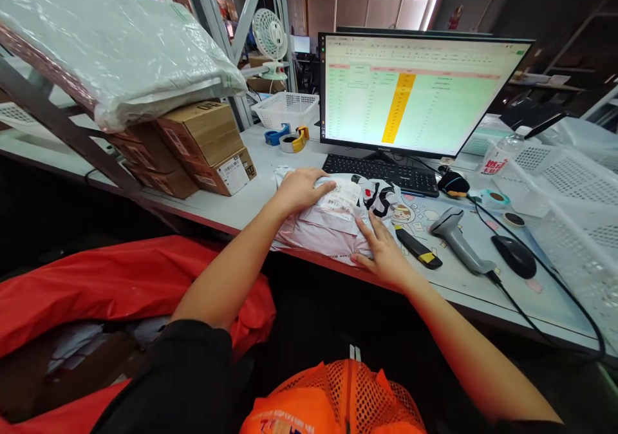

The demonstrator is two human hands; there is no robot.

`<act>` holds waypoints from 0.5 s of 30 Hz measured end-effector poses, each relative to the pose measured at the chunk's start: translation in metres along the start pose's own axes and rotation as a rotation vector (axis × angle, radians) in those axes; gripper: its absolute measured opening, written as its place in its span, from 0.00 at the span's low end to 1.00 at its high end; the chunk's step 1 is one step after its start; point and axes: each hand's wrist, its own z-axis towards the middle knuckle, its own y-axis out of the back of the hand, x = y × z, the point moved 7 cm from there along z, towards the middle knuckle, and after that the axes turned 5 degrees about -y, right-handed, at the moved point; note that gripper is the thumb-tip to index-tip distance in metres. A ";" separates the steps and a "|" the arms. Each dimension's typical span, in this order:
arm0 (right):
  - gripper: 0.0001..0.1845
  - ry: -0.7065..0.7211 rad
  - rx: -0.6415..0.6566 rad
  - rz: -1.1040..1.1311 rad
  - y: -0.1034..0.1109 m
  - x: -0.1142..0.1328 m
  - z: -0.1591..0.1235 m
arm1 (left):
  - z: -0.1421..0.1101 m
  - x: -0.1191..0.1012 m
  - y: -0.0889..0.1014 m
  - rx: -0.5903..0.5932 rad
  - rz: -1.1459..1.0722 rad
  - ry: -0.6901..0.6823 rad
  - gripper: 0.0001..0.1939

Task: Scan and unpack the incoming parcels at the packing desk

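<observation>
A white plastic mailing parcel point(318, 231) with a printed label and black lettering lies on the front edge of the desk. Across its upper left part rests my left hand point(302, 192), thumb stretched toward the label, fingers laid over the top. My right hand point(385, 252) touches the parcel's right side with its fingers spread. Just right of that hand is a black and yellow box cutter point(418, 248), and beyond it a grey barcode scanner point(461, 241) on a cable.
Behind the parcel stand a keyboard point(381, 173) and a monitor point(420, 93). Tape dispensers point(294, 139) and brown boxes point(203, 144) are to the left. A mouse point(514, 255) and white baskets point(570, 176) are at right. Below left hangs an open red bag point(120, 266) holding parcels.
</observation>
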 end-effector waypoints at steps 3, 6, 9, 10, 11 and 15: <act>0.41 0.009 -0.094 -0.026 0.020 0.008 -0.014 | 0.009 -0.014 0.005 -0.026 0.062 0.010 0.20; 0.31 0.077 -0.288 -0.007 0.047 0.043 -0.026 | 0.000 -0.032 0.009 -0.032 0.120 0.029 0.18; 0.28 0.174 -0.380 0.007 0.052 0.083 -0.029 | -0.020 -0.053 0.014 0.002 0.205 0.059 0.18; 0.25 0.200 -0.398 0.005 0.050 0.092 -0.027 | -0.026 -0.058 0.016 0.029 0.228 0.066 0.19; 0.21 0.222 -0.418 0.008 0.048 0.098 -0.025 | -0.031 -0.062 0.018 0.064 0.243 0.071 0.20; 0.12 0.261 -0.409 0.065 0.029 0.090 -0.012 | -0.038 -0.059 0.023 0.188 0.212 0.032 0.21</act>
